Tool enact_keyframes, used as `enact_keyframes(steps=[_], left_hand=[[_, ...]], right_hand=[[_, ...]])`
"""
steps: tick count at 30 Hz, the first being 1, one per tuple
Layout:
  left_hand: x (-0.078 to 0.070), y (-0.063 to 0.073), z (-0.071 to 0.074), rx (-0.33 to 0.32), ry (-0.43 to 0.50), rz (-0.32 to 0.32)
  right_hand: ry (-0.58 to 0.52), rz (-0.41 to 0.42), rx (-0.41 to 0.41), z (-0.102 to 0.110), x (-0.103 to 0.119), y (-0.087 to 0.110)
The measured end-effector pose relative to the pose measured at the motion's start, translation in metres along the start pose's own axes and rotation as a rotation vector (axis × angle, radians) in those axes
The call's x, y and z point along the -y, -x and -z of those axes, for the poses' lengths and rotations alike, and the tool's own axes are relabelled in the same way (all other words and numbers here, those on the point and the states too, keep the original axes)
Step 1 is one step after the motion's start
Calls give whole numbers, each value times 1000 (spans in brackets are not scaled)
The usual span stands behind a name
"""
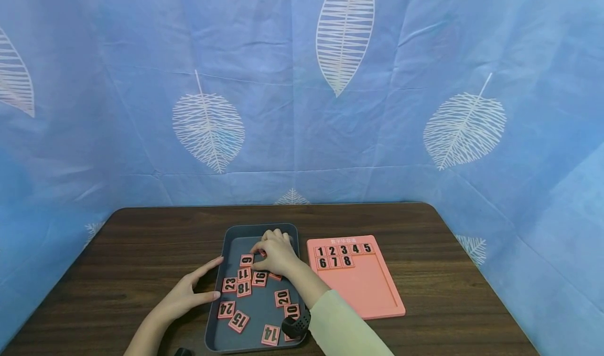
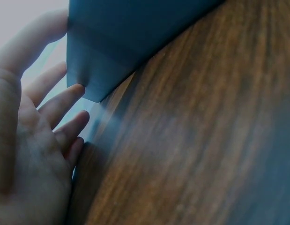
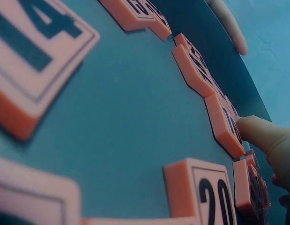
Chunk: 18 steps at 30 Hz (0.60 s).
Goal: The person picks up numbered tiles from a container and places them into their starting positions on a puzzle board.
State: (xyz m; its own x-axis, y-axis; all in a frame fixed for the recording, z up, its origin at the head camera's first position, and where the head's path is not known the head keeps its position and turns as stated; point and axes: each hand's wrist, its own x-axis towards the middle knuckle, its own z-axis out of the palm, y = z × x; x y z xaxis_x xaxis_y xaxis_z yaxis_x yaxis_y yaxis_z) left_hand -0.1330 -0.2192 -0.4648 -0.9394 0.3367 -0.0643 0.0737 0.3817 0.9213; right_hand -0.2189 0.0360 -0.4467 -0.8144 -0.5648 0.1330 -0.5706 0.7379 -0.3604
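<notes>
My right hand (image 1: 278,254) reaches over the upper part of a dark grey tray (image 1: 255,233), thumb and index finger pinching the right side of the pink 9 tile (image 1: 247,260). The 11 tile (image 1: 244,274), 18 tile (image 1: 243,288), 16 tile (image 1: 259,278) and 23 tile (image 1: 229,284) lie close by. In the right wrist view, the thumb (image 3: 262,131) overlaps the far side of a tile. My left hand (image 1: 189,293) touches the tray's left side with extended fingers and thumb; the left wrist view shows fingertips (image 2: 77,90) at its outer wall.
Right of the tray lies a pink number board (image 1: 358,285), with tiles 1 to 5 in its top row and 6 to 8 below. Loose tiles, including the 20 tile (image 1: 282,298) and 14 tile (image 1: 270,335), occupy the tray's lower half. Dark wooden table (image 1: 448,293) underneath.
</notes>
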Motion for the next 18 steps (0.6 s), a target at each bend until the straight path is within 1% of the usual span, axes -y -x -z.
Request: enact_keyframes(steps=[4,7,10,18], left_hand=[[1,0,1,0,4,-5],[1,0,1,1,7,3],[0,-1,1,3,8,10],[-3,0,2,6,3,-1]], right_hand=[[0,5,-6,-1,0,-1],[-5,-1,-13,-1,0,-1],[-15,-16,-29,1,0,0],[-32,-51,-85,10,2,3]])
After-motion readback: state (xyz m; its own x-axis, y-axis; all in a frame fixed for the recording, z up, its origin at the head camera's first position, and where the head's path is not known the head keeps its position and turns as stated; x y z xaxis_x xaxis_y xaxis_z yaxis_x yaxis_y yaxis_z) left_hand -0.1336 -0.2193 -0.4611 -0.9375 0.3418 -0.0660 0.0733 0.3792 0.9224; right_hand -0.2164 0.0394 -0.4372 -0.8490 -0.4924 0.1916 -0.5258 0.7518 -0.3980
